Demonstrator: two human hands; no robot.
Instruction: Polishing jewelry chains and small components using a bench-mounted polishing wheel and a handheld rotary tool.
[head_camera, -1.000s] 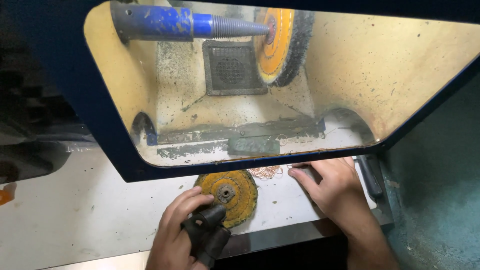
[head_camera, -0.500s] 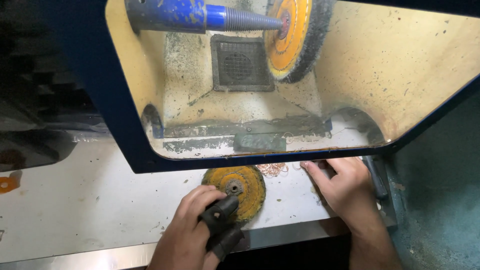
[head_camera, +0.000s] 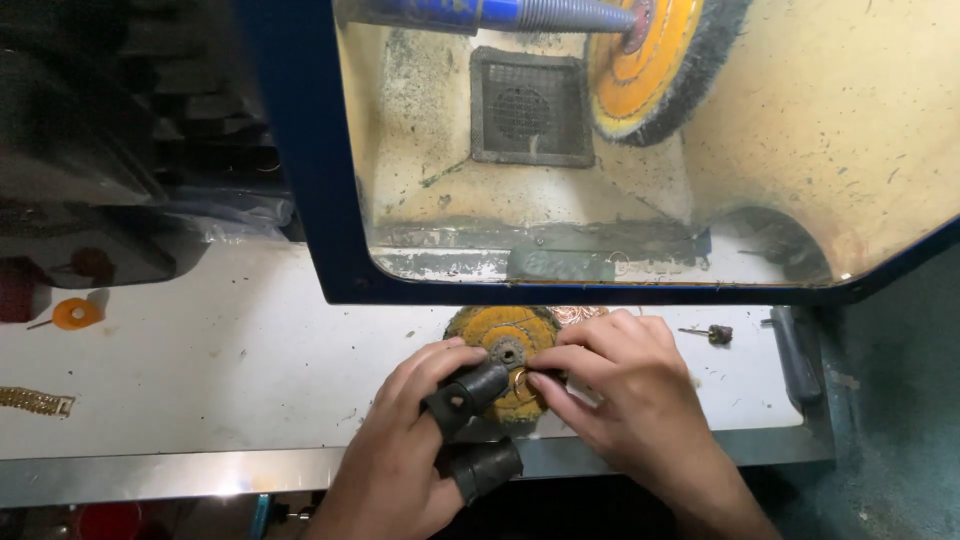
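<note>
Both hands meet over a flat yellow buffing disc lying on the white tabletop, just in front of the blue-framed hood of a polishing machine. The left hand, with dark rubber guards on the thumb and a finger, has its grip closed on the disc's near edge; the right hand pinches something small at the disc's hub, too hidden by the fingertips to make out. Inside the hood a second yellow wheel with a dark bristled rim sits on a blue tapered spindle, beside a square dark vent grille. A small dark bit lies on the tabletop right of the hands, and a dark bar rests near the right edge. Far left are an orange disc and a gold chain, well apart from the hands, with open white surface between. The metal front edge runs just under the wrists.
</note>
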